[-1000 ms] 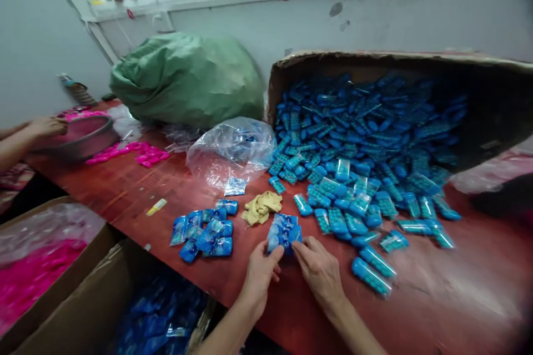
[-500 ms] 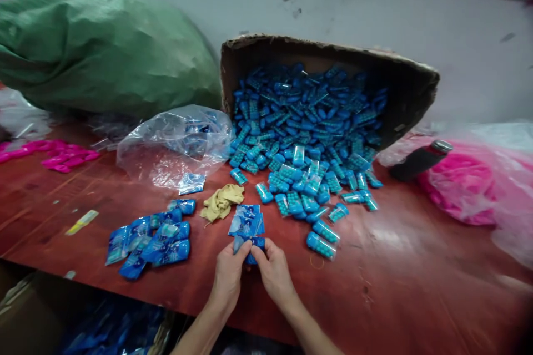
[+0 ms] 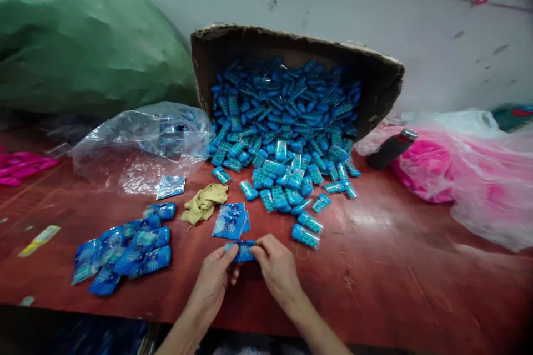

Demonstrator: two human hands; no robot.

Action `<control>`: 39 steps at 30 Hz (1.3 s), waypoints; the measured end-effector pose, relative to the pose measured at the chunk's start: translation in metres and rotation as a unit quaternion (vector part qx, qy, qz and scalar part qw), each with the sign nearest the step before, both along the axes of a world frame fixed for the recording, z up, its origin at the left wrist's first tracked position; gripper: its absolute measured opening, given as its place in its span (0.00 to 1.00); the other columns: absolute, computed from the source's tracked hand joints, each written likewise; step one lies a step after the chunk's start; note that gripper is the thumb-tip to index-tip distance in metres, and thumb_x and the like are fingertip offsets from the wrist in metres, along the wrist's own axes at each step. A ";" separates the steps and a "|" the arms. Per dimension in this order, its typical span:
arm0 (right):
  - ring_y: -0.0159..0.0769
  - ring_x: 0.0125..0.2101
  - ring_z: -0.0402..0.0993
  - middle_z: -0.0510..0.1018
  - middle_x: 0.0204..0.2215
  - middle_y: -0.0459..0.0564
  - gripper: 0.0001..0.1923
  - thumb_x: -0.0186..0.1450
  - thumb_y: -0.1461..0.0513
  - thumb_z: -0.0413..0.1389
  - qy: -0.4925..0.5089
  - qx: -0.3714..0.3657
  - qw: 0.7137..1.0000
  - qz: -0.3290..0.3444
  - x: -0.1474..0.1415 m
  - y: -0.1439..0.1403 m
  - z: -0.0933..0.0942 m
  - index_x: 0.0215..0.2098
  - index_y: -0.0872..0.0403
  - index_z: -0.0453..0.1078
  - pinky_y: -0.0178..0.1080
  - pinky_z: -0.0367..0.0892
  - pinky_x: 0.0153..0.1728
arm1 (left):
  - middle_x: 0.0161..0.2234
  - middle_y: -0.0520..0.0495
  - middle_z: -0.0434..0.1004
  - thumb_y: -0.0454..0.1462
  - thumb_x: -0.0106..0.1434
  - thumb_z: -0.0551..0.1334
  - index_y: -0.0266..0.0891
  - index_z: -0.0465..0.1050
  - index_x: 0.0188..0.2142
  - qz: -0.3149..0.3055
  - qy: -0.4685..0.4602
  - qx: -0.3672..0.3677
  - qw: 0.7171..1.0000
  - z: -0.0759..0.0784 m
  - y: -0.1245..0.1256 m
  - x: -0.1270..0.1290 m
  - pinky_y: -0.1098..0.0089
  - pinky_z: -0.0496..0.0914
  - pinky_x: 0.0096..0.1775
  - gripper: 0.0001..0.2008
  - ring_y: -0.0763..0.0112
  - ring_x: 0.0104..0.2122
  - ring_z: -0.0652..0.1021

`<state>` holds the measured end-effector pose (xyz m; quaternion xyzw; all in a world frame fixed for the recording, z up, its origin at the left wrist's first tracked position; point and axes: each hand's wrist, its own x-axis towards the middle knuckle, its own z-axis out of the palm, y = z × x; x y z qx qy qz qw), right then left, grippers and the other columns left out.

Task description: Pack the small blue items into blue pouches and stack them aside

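Observation:
My left hand pinches the left end of a small blue printed packet, thumb on top. My right hand is closed on the packet's right end. Whether anything is inside it I cannot tell. Just beyond my fingers lies a small stack of flat blue printed packets. To the left, several filled blue packets lie in a loose pile. Two clear-and-blue containers of turquoise balls rest to the right of my right hand.
A cardboard box lies on its side, spilling many blue containers onto the red table. Nearby are a crumpled yellow cloth, a clear plastic bag, a dark bottle, pink bagged goods and a large green sack.
The camera view has turned right, so the scene sits further left. My hands have moved a little apart, and more of the packet shows between them.

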<state>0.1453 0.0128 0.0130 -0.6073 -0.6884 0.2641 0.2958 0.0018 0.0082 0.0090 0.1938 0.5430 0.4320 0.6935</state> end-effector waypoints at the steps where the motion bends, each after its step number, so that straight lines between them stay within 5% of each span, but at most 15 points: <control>1: 0.35 0.33 0.70 0.73 0.32 0.49 0.08 0.62 0.59 0.50 -0.073 0.019 0.997 -0.009 0.013 0.002 0.002 0.37 0.53 0.68 0.33 0.62 0.32 | 0.16 0.53 0.69 0.44 0.47 0.65 0.35 0.66 0.23 0.006 -0.006 -0.008 1.000 0.000 -0.001 -0.001 0.78 0.55 0.16 0.14 0.81 0.14 0.64; 5: 0.45 0.36 0.70 0.70 0.38 0.57 0.19 0.58 0.60 0.56 -0.345 -0.033 0.932 -0.103 0.058 0.011 -0.002 0.47 0.54 0.64 0.36 0.63 0.25 | 0.15 0.53 0.68 0.43 0.48 0.65 0.37 0.62 0.22 0.013 -0.059 -0.062 0.996 -0.002 -0.002 -0.003 0.78 0.55 0.15 0.14 0.80 0.13 0.65; 10: 0.41 0.31 0.71 0.71 0.34 0.54 0.18 0.59 0.60 0.54 -0.393 -0.032 0.918 -0.031 0.058 0.017 -0.008 0.48 0.52 0.63 0.35 0.62 0.22 | 0.14 0.53 0.68 0.40 0.51 0.64 0.38 0.61 0.23 0.027 -0.122 -0.133 0.983 -0.002 -0.002 -0.001 0.79 0.56 0.14 0.11 0.79 0.13 0.66; 13: 0.40 0.31 0.71 0.71 0.36 0.54 0.19 0.60 0.59 0.51 -0.281 -0.001 0.960 -0.010 0.052 0.024 -0.003 0.50 0.53 0.62 0.36 0.64 0.24 | 0.14 0.53 0.68 0.38 0.53 0.62 0.38 0.62 0.24 0.034 -0.154 -0.153 0.976 -0.001 -0.002 -0.002 0.79 0.55 0.14 0.09 0.79 0.13 0.66; 15: 0.38 0.31 0.70 0.71 0.37 0.54 0.20 0.61 0.59 0.49 -0.109 0.008 0.994 -0.027 0.051 0.027 0.002 0.51 0.54 0.60 0.36 0.66 0.27 | 0.14 0.53 0.68 0.37 0.54 0.61 0.38 0.63 0.25 0.039 -0.171 -0.148 0.973 -0.001 -0.002 -0.004 0.79 0.56 0.15 0.08 0.79 0.13 0.67; 17: 0.34 0.27 0.69 0.72 0.36 0.53 0.21 0.60 0.58 0.49 0.133 -0.035 0.990 -0.041 0.052 0.026 0.008 0.51 0.55 0.59 0.36 0.67 0.24 | 0.15 0.52 0.69 0.38 0.55 0.60 0.37 0.64 0.25 0.041 -0.174 -0.141 0.974 -0.001 -0.003 -0.004 0.79 0.58 0.15 0.07 0.79 0.14 0.67; 20: 0.31 0.23 0.67 0.72 0.38 0.52 0.20 0.58 0.57 0.51 0.458 -0.141 0.877 -0.025 0.049 0.018 0.014 0.48 0.53 0.60 0.35 0.68 0.17 | 0.14 0.52 0.68 0.39 0.54 0.61 0.37 0.64 0.24 0.038 -0.151 -0.138 0.978 -0.002 -0.002 -0.002 0.78 0.58 0.15 0.09 0.78 0.13 0.67; 22: 0.31 0.22 0.68 0.73 0.39 0.53 0.19 0.56 0.58 0.53 0.573 -0.182 0.799 -0.008 0.044 0.010 0.017 0.46 0.52 0.62 0.34 0.68 0.16 | 0.13 0.52 0.68 0.40 0.54 0.61 0.37 0.64 0.23 0.034 -0.129 -0.131 0.982 -0.003 -0.002 0.000 0.78 0.59 0.15 0.10 0.78 0.13 0.67; 24: 0.30 0.22 0.68 0.74 0.40 0.53 0.19 0.54 0.60 0.55 0.620 -0.201 0.758 0.004 0.038 0.005 0.017 0.44 0.53 0.63 0.34 0.68 0.16 | 0.13 0.52 0.68 0.41 0.54 0.61 0.37 0.64 0.23 0.031 -0.115 -0.117 0.986 -0.003 -0.003 0.001 0.78 0.59 0.15 0.10 0.78 0.13 0.67; 27: 0.31 0.23 0.69 0.74 0.41 0.53 0.18 0.54 0.63 0.56 0.634 -0.206 0.746 0.010 0.033 0.001 0.016 0.43 0.53 0.64 0.34 0.69 0.17 | 0.13 0.53 0.68 0.42 0.53 0.61 0.37 0.64 0.24 0.026 -0.114 -0.092 0.989 -0.004 -0.004 0.002 0.79 0.59 0.15 0.11 0.78 0.13 0.67; 39: 0.30 0.27 0.70 0.70 0.46 0.52 0.18 0.55 0.67 0.54 0.575 -0.191 0.794 0.049 0.032 -0.010 0.016 0.45 0.51 0.64 0.36 0.69 0.25 | 0.13 0.51 0.69 0.46 0.52 0.61 0.36 0.65 0.22 -0.002 -0.057 -0.004 0.998 -0.001 -0.004 -0.006 0.77 0.60 0.17 0.15 0.77 0.14 0.68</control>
